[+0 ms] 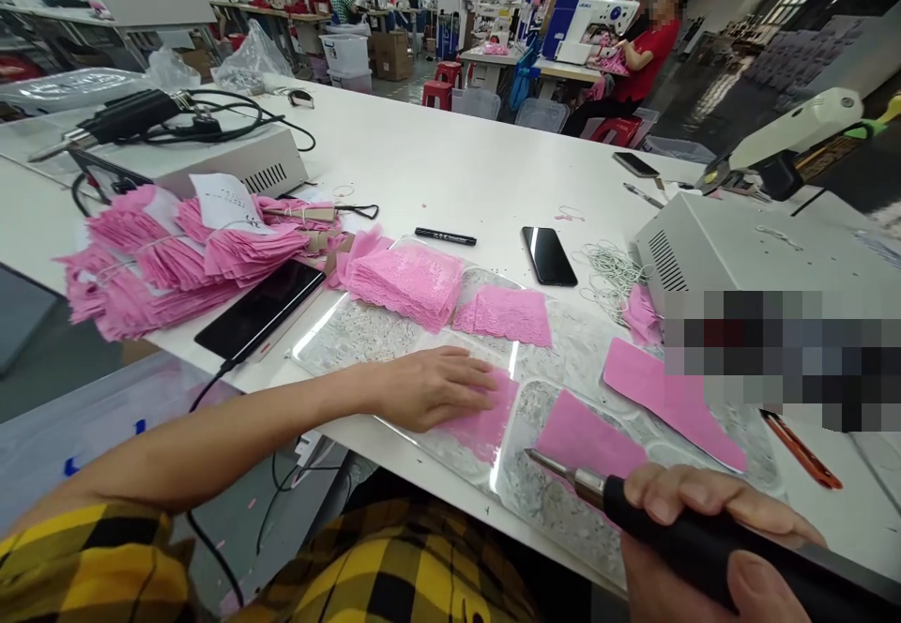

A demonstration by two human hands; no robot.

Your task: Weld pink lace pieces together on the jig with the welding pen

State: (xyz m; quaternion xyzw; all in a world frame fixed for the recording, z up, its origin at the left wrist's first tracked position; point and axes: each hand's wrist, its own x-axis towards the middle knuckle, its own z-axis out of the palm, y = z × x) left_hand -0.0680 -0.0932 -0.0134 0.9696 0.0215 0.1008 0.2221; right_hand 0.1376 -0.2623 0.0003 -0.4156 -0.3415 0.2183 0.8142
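My left hand (431,387) lies flat, fingers together, pressing a pink lace piece (485,424) onto a clear glass plate (338,337). My right hand (710,539) is closed round the black handle of a hot cutting tool (676,539); its metal tip (545,461) touches the near edge of a second pink lace piece (587,435). A third pink piece (668,398) lies to the right on the plate. A stack of pink lace (408,283) and a single piece (505,313) sit at the plate's far side.
Bundles of pink lace (161,262) and a dark tablet (260,309) lie at left. A black phone (548,255), a marker (445,236) and white elastic loops (614,271) are beyond the plate. A grey control box (732,248) stands right, another (232,159) left. A person in red sits at a sewing machine behind.
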